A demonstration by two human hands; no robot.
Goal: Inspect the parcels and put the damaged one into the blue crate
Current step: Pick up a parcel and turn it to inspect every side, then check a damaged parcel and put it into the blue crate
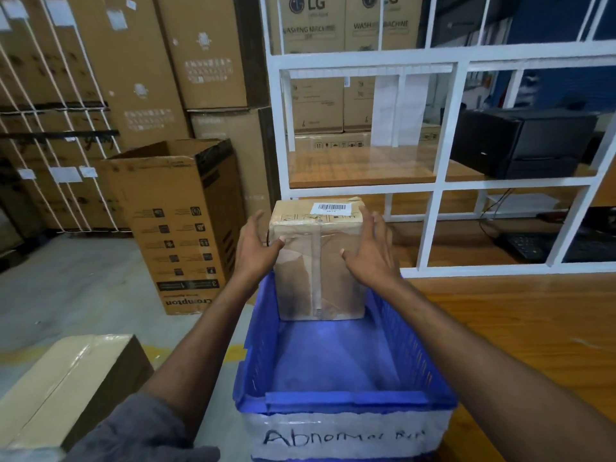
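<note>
Parcel (320, 278): upright in far end of crate (346, 400), top part above the rim. Base at or nr crate floor; can't tell if fully seated. Near face creased, wrap torn nr left edge. Barcode (331, 208) on top.
Left hand (256, 248): on parcel's left edge, thumb pressed on near face, fingers wrapped round the side.
Right hand (370, 258): on right edge, thumb on near face, fingers laid up the side. Parcel clamped betw. both hands.
Step (judged): setting parcel down; task nearly done, only release to go.
Crate position: at left end of wood surface (500, 328); left wall looks at or past the edge, over the floor (66, 288). Tape (343, 435) on near wall reads "Abnorm…", rest illegible.
Risk 1: parcel tall on a narrow base. Let go before seated and it could tip toward near end.
Risk 2: crate at surface edge. A hard push down or left might slide it off.
Risk 3: torn wrap under left thumb. Dragging thumb away could rip it more.
Risk 4: hands close to mesh side walls; possible snag when pulling out.
Room inside: near half of crate open, enough to lay parcel flat.
Room ahead: white frame (443, 135) just beyond far wall, limits fwd reach.
Room left: open carton (176, 228) on floor, near; box (66, 378) lower left, apart from crate.
</note>
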